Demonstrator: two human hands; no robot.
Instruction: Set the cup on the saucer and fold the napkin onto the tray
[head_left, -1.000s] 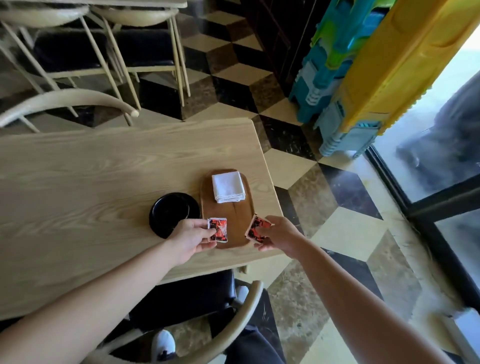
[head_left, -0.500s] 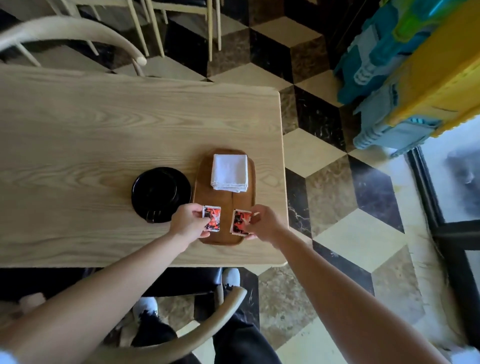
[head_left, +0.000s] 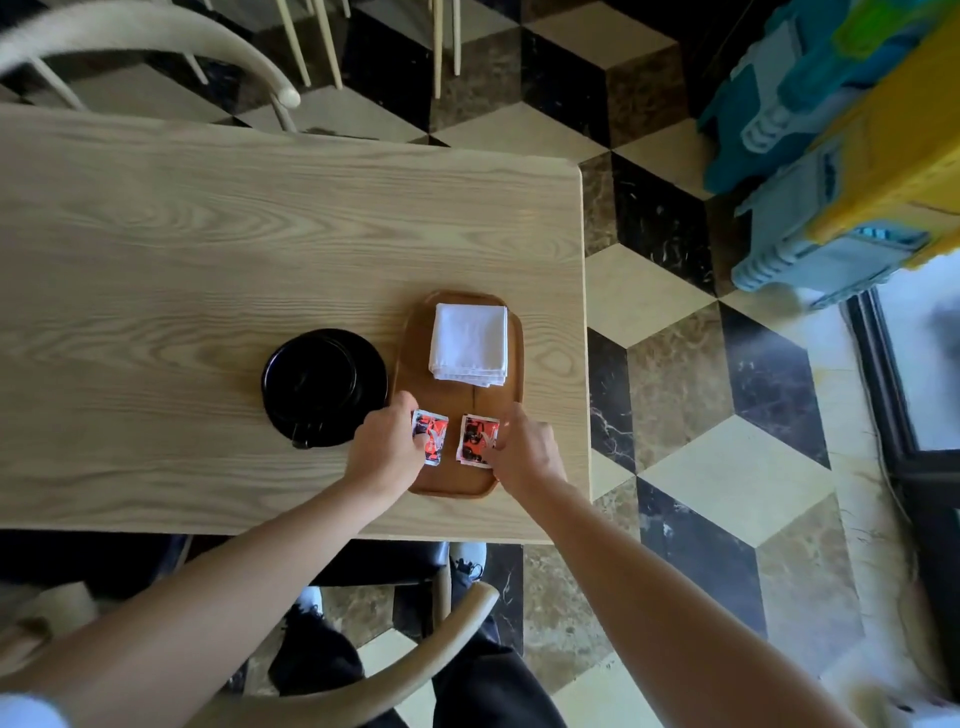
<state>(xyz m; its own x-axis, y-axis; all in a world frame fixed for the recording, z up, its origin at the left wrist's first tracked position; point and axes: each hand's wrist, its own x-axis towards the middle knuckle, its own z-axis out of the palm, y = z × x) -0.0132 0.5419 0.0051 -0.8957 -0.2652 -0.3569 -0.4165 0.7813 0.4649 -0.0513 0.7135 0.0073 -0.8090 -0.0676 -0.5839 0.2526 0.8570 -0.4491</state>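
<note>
Already we judge the main work done: the black cup (head_left: 311, 382) sits on its black saucer (head_left: 371, 376) on the counter (head_left: 182, 260), just beside the wooden tray (head_left: 410, 332), and the white napkin (head_left: 469, 344) lies folded at the tray's far end. Our left hand (head_left: 387, 449) pinches one red sachet (head_left: 432, 435) and our right hand (head_left: 524, 452) presses fingertips on the other sachet (head_left: 477, 439), both lying at the tray's near end; only letting go seems left.

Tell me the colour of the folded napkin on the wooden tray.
White; the folded cloth napkin shows plainly in the head view.
</note>
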